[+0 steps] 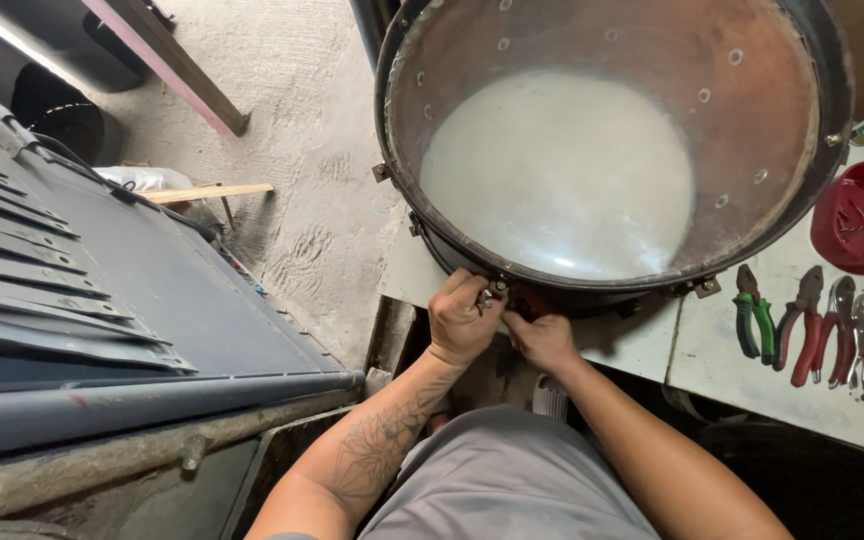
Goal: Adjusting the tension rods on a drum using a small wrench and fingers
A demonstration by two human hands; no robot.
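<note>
Workbench (642, 340), both hands curled at drum rim (512, 285)

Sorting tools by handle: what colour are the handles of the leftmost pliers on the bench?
Green handles on the leftmost pliers, head view.

The drum shell (752, 90) looks like dull brown metal inside, pierced with small holes, over a matt, milky white skin (562, 170). Its dark rim (422, 225) is worn metal. The pliers (807, 325) at right have glossy red and green plastic handles. The floor (292, 120) is rough grey concrete.
</note>
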